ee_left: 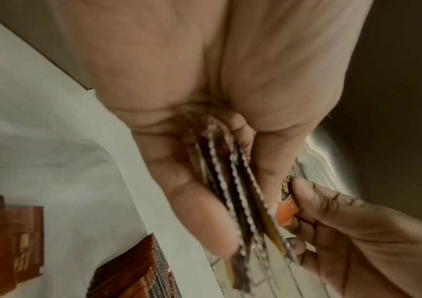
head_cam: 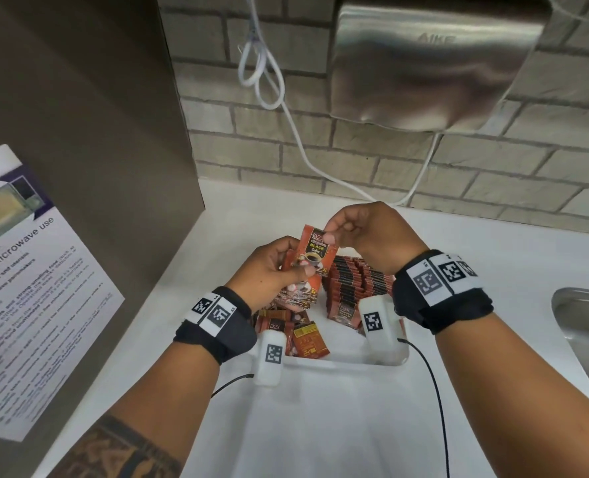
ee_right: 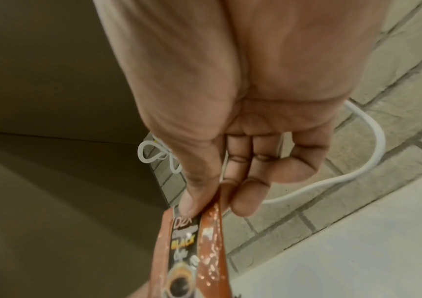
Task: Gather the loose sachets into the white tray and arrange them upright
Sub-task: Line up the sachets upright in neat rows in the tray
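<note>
My left hand (head_cam: 296,270) grips a small bundle of red-brown coffee sachets (ee_left: 230,191), seen edge-on in the left wrist view. My right hand (head_cam: 331,234) pinches the top of one upright sachet (head_cam: 317,250) between thumb and forefinger, against the front of that bundle. The same sachet (ee_right: 187,252) hangs from my right hand (ee_right: 217,203) in the right wrist view. Below both hands sits the white tray (head_cam: 337,363). A packed row of upright sachets (head_cam: 355,284) fills its right side. A few loose sachets (head_cam: 296,332) lie flat at its left.
The tray stands on a white counter (head_cam: 320,426). A steel sink (head_cam: 582,322) is at the right edge. A metal hand dryer (head_cam: 434,63) and its white cable (head_cam: 286,108) hang on the brick wall behind. A brown panel with a microwave notice (head_cam: 27,288) stands at the left.
</note>
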### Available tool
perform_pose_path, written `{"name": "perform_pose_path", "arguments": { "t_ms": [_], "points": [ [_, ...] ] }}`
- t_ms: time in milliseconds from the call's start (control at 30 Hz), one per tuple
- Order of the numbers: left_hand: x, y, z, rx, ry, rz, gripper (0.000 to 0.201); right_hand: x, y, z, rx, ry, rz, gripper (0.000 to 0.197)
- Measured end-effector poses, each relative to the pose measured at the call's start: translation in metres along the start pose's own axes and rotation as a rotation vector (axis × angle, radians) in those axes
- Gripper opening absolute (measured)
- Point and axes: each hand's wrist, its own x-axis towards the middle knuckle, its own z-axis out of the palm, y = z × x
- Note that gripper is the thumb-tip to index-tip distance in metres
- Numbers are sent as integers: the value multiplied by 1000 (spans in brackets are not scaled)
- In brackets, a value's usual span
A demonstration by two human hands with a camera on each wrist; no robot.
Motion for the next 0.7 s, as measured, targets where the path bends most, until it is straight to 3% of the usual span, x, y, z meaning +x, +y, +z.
{"name": "perform_pose_path", "arguments": {
  "t_ms": [167, 267, 333, 467, 533, 700],
  "points": [
    [9, -1, 1, -75, 60, -62, 26, 11, -9, -3, -85, -36, -11, 1],
    [16, -3, -7, 38, 83, -111, 26, 22, -8, -1, -297, -52, -32, 3],
    [18, -7, -16, 173, 65, -220, 29, 32, -5, 2, -367, -45, -30, 6],
    [19, -13, -21, 391, -117, -543, 36, 54, 4, 16, -491, -71, 8, 6],
    [25, -16, -16, 485, -214, -592, 39, 69, 15, 30, -614, -109, 49, 12],
    [50, -20, -4, 458, -317, -638, 47, 98, 42, 66, -759, -226, 228, 15]
  ]
}}
